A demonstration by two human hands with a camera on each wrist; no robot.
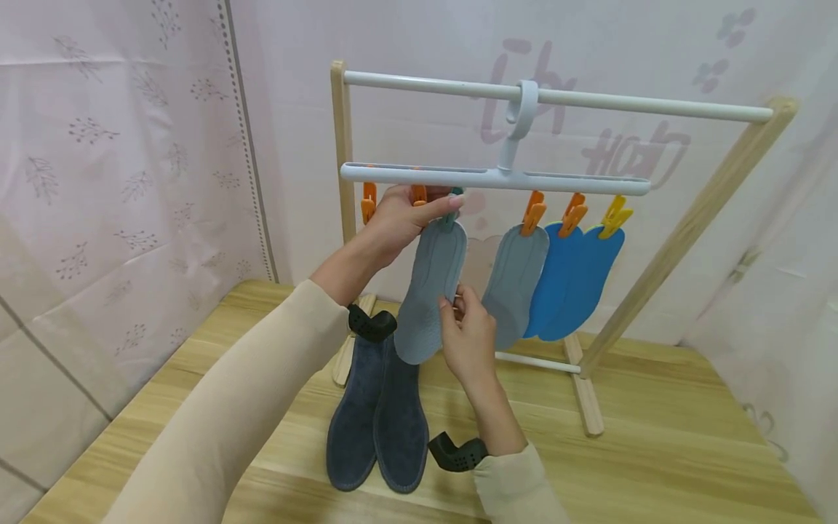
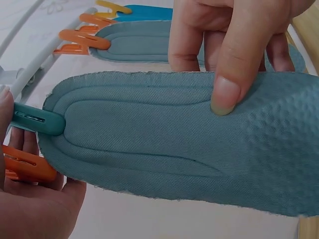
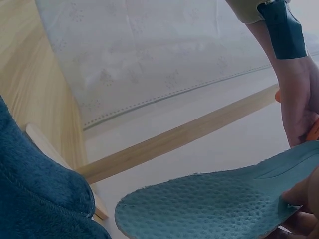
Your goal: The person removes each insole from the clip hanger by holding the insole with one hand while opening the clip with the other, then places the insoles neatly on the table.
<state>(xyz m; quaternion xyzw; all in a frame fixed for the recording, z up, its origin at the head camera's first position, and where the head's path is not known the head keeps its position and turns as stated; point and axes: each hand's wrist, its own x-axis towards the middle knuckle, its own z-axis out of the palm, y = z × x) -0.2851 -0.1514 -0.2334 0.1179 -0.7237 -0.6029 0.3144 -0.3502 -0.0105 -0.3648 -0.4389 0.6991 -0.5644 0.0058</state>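
A grey-blue insole (image 1: pixel 432 284) hangs heel-end up below the white hanger (image 1: pixel 425 175), with a teal clothespin (image 2: pixel 37 119) biting its top edge. My left hand (image 1: pixel 401 218) pinches that clothespin, thumb in front and fingers behind. Lower down, my right hand (image 1: pixel 470 335) pinches the insole's right edge, its thumb on the front face and the other fingers behind. To the right hangs a matching grey insole (image 1: pixel 517 280) in an orange clothespin (image 1: pixel 533 213). Beyond it hang two blue insoles (image 1: pixel 579 284), held by an orange and a yellow clothespin (image 1: pixel 615 216).
The hanger hooks over the top bar (image 1: pixel 615 102) of a wood-framed rack standing on the wooden table (image 1: pixel 674 437). Two dark furry insoles (image 1: pixel 401 444) lie below my hands. Orange clothespins (image 1: pixel 369 204) hang near my left hand. Printed curtains (image 1: pixel 131 145) enclose the table.
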